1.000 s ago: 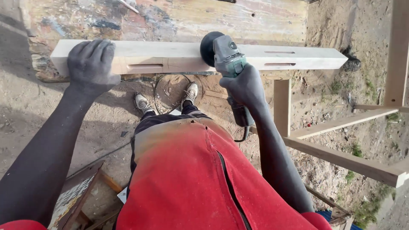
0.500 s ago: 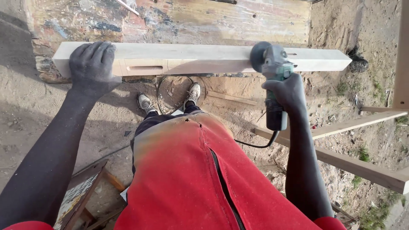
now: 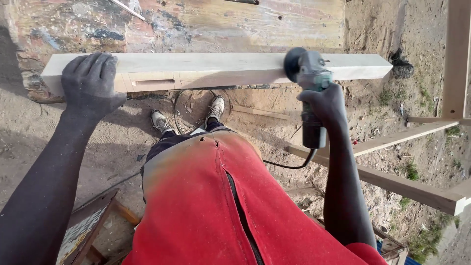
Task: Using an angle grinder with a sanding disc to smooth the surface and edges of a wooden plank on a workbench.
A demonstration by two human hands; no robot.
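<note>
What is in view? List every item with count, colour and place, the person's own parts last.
wooden beam: one, pale, across the workbench edge, a slot in its near face.
angle grinder: one, green-grey with black disc, on the beam's right part.
power cord: one, black, hanging below the grinder.
workbench: one, paint-stained, behind the beam.
wooden frame: one, pale, at right.
sandy ground: brown, below.
shoes: two, pale, under the beam.
red garment: one, bottom centre.
left hand: on the beam's left end.
right hand: gripping the grinder.
</note>
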